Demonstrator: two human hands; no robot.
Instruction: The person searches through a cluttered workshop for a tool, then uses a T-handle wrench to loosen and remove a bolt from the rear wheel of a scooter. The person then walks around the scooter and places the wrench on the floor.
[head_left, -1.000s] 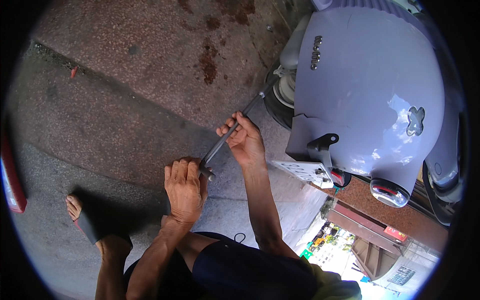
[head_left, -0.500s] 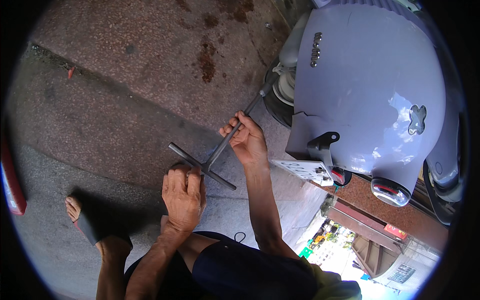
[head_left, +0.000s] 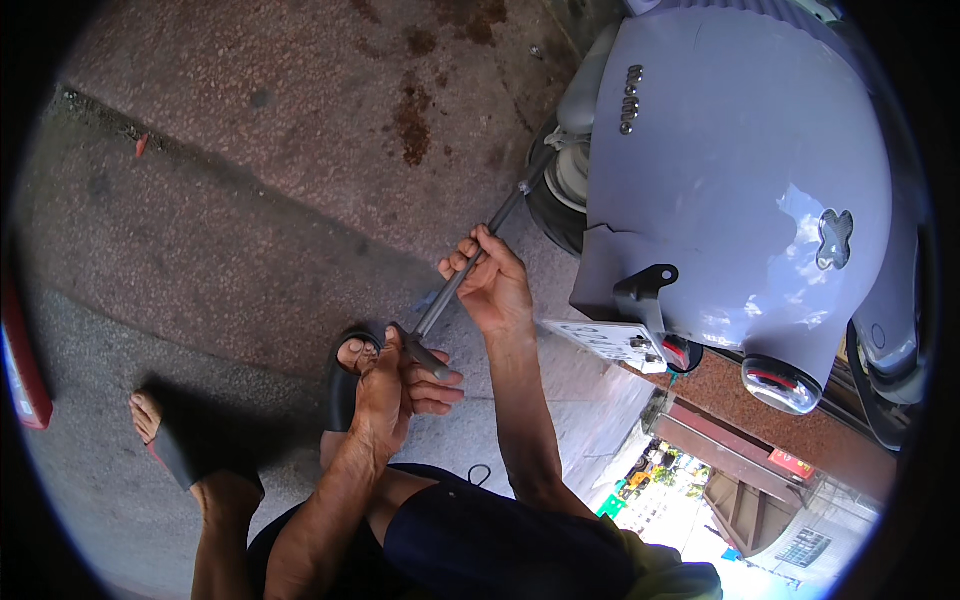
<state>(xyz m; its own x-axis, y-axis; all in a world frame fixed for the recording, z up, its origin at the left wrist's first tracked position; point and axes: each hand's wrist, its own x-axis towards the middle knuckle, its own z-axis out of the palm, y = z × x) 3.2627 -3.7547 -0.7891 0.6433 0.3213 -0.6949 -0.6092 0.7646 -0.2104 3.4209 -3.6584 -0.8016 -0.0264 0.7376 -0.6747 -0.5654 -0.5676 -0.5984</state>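
Hands (head_left: pixel 400 385) (head_left: pixel 493 285) close their grip around wrench (head_left: pixel 470 270).

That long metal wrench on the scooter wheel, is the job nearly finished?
Not finished, it seems. The wrench is seated at the scooter's wheel. The left hand grips its handle end and the right hand holds the shaft. The wheel is on the scooter, and no loose parts lie on the pavement.

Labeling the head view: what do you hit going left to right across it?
Red object at the left rim → sandaled foot → left hand → right hand on the metal wrench shaft → white plate → pale scooter body
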